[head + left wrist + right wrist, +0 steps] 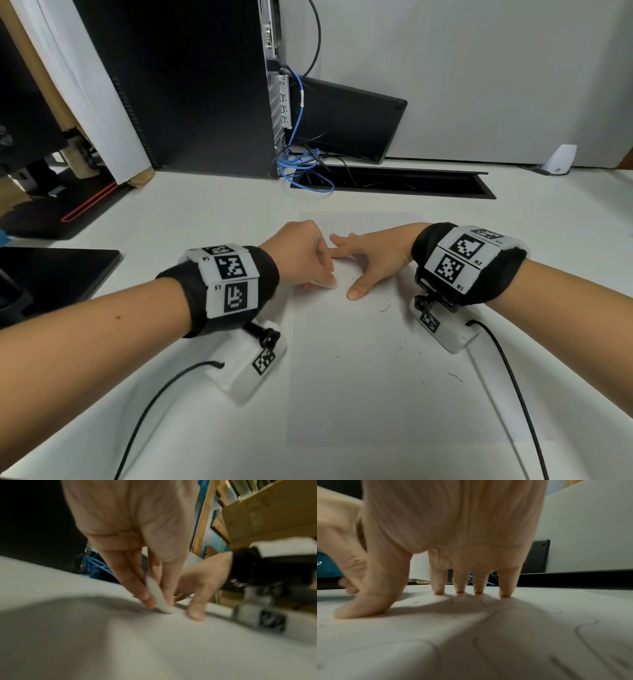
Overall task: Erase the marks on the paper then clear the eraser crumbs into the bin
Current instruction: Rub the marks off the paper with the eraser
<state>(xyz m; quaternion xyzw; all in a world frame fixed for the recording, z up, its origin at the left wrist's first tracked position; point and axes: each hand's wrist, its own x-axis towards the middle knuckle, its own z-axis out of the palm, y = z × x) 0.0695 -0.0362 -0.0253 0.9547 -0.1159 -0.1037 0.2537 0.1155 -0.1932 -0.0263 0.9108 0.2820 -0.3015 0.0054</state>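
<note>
Left hand (301, 255) pinching white eraser (160, 597), tip down on paper (359, 377) just left of right hand (371, 258) spread flat as anchor, pencil marks (583, 631) and crumbs (388, 305) lying nearer, under right wrist; bin unseen.

Behind your work area: office hardware on the white desk (212, 212).

You have a tall black computer tower (191, 85) standing at the back, with a tangle of blue network cable (301, 164) spilling from its rear into a long black cable slot (411, 185). A flat black panel (349, 120) leans against the grey partition wall (479, 68), and a small white wedge-shaped device (558, 159) sits far right.
</note>
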